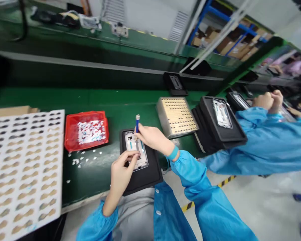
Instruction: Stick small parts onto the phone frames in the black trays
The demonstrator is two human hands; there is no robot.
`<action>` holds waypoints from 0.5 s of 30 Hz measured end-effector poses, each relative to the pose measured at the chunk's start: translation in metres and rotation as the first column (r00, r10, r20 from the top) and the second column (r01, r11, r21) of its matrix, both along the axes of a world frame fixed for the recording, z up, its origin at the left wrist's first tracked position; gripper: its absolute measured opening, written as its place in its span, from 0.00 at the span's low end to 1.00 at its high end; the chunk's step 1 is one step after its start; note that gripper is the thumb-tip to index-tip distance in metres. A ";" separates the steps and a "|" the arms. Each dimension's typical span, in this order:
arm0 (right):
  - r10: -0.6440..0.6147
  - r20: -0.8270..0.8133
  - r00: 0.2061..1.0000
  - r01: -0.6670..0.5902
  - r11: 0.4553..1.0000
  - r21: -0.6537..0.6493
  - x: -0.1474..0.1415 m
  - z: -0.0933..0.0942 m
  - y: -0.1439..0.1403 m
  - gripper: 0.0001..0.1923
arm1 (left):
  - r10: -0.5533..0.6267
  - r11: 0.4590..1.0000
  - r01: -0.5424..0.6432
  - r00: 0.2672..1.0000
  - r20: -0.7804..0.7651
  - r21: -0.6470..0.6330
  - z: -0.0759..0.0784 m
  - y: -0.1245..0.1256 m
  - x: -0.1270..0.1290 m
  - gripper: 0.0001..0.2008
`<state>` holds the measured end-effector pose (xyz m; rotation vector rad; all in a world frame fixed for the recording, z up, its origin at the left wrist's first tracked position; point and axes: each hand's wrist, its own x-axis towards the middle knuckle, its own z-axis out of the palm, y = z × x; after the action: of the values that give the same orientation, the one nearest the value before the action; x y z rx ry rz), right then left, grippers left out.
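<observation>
Our left hand (pixel 120 172) rests fingertips on the lower edge of the phone frame (pixel 136 149), pinning it, grip not closed around anything. The frame lies flat in a black fixture tray (pixel 145 174) on the green worktop (pixel 97 100), right at the near edge. Our right hand (pixel 153 138) has its grip closed on a blue pen-like tool (pixel 137 124), held upright, lower end at the frame's upper part, whether touching we cannot tell. Left of the tray sits a red bin (pixel 70 134) of small white parts, some spilled on the worktop beside it. A white compartment tray (pixel 22 170) lies far left. A perforated metal block (pixel 177 115) sits just right of us, then stacked black trays (pixel 230 135). A co-worker's hands (pixel 268 100) work further right.
</observation>
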<state>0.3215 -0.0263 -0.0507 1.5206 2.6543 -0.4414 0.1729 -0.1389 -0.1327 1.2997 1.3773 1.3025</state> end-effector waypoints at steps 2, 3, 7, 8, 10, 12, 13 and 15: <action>-0.005 0.054 0.999 0.004 1.000 0.009 -0.005 0.004 -0.005 0.17 | 0.019 0.998 -0.019 1.000 0.010 -0.057 -0.002 -0.001 0.000 0.12; -0.012 0.071 0.997 0.011 1.000 0.015 -0.007 0.006 -0.008 0.19 | 0.028 0.996 -0.026 0.999 0.018 -0.085 -0.003 -0.001 0.000 0.14; -0.054 0.031 0.998 0.053 0.998 0.039 -0.003 0.010 -0.018 0.20 | 0.081 0.985 -0.077 0.996 0.023 -0.152 -0.001 -0.001 0.000 0.20; -0.062 0.008 0.998 0.061 0.997 0.049 0.001 0.009 -0.020 0.20 | 0.095 0.983 -0.090 0.995 0.021 -0.157 0.000 -0.001 0.000 0.19; -0.058 -0.032 0.998 0.060 0.996 0.060 0.007 0.004 -0.023 0.20 | 0.111 0.981 -0.106 0.994 0.020 -0.160 0.002 0.000 0.001 0.18; -0.050 -0.069 0.996 0.053 0.997 0.051 0.009 -0.002 -0.025 0.20 | 0.113 0.982 -0.107 0.993 0.035 -0.156 0.005 0.000 0.002 0.17; -0.054 -0.080 0.995 0.057 0.998 0.037 0.008 -0.005 -0.025 0.20 | 0.113 0.983 -0.104 0.992 0.051 -0.155 0.007 0.000 0.003 0.17; -0.088 -0.078 0.993 0.088 0.996 -0.001 0.004 -0.008 -0.024 0.20 | 0.111 0.984 -0.095 0.989 0.102 -0.154 0.010 0.001 0.006 0.18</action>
<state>0.3251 -0.0500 -0.0589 1.6599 2.6533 -0.5128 0.1790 -0.1380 -0.1227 1.0534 1.4508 1.2945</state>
